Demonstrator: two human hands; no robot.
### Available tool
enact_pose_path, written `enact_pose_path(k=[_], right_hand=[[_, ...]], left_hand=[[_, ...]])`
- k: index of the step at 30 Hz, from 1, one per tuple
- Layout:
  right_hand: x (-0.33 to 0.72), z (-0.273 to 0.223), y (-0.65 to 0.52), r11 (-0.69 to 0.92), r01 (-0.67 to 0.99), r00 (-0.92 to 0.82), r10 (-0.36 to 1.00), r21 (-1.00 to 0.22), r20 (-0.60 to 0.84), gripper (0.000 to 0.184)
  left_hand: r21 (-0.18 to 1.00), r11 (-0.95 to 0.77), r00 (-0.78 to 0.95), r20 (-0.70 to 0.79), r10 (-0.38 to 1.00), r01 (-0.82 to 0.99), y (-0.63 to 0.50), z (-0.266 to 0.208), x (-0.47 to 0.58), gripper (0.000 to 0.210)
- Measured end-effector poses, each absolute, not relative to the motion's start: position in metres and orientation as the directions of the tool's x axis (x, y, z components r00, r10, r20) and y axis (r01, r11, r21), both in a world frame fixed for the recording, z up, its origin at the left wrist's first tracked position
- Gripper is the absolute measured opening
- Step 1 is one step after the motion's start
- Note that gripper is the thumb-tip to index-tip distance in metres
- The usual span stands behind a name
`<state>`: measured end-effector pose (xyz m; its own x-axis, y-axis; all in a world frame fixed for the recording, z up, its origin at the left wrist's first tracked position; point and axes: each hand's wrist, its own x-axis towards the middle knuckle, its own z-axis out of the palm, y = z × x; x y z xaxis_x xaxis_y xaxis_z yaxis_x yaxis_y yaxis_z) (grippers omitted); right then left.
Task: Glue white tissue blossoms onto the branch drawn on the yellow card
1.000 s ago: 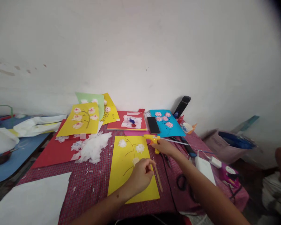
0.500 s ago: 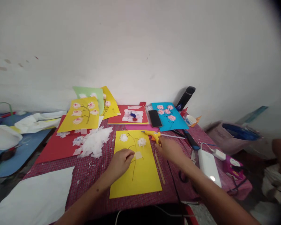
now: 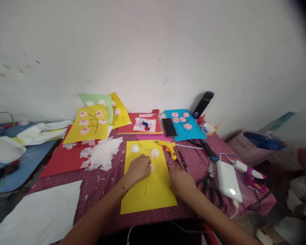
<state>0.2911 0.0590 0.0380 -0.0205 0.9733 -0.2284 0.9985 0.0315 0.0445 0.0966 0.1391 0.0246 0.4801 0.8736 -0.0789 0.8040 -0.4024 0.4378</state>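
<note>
A yellow sheet of paper (image 3: 149,204) lies in front of me, with a drawn brown stem and two white crumpled-paper blossoms (image 3: 155,153) near its top. Over its middle, my left hand (image 3: 140,168) is closed, its fingertips at a small pale paper square (image 3: 152,167). My right hand (image 3: 182,182) rests by the sheet's right edge with fingers curled. What those fingers hold is hidden, and the thin wooden stick that lay there is out of sight. A yellow glue gun (image 3: 170,147) lies at the sheet's upper right corner.
White paper scraps (image 3: 105,153) are heaped on the left beside a red sheet (image 3: 56,156). Scissors (image 3: 211,185), a white power bank (image 3: 228,180) and a phone (image 3: 169,127) lie to the right. A blue flower picture (image 3: 186,131) and a black bottle (image 3: 203,103) stand behind.
My right hand has let go of the glue gun and come down to where the wooden stick lay. My left hand has shifted slightly up and right over the yellow sheet.
</note>
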Motion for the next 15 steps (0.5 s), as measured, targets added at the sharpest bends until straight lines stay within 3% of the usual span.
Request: enact_pose_path(k=[4,7,11,13,15], right_hand=[[0.295,0.036,0.058,-0.007,1.000,0.008,0.975,0.006,-0.221,0.032],[0.302,0.038,0.053,0.011,0.993,-0.024,0.993,-0.113,-0.119,0.044],[0.311,0.047,0.039,0.148,0.845,-0.084,0.986,-0.513,0.147,0.028],[0.312,0.051,0.033,0.203,0.672,-0.072,0.975,-0.712,0.210,0.026],[0.308,0.052,0.028,0.187,0.498,-0.023,0.979,-0.847,0.203,0.027]], left_hand=[[0.463,-0.394,0.483,-0.086,0.871,0.794,0.145,0.026,0.100,0.012],[0.503,-0.392,0.491,-0.074,0.868,0.770,0.146,0.029,0.100,0.010],[0.603,-0.371,0.483,-0.027,0.875,0.706,0.141,0.031,0.098,0.009],[0.797,-0.214,0.415,-0.051,0.908,0.565,0.136,0.031,0.097,0.009],[0.959,0.053,0.338,-0.151,0.929,0.280,0.129,0.030,0.098,0.013]])
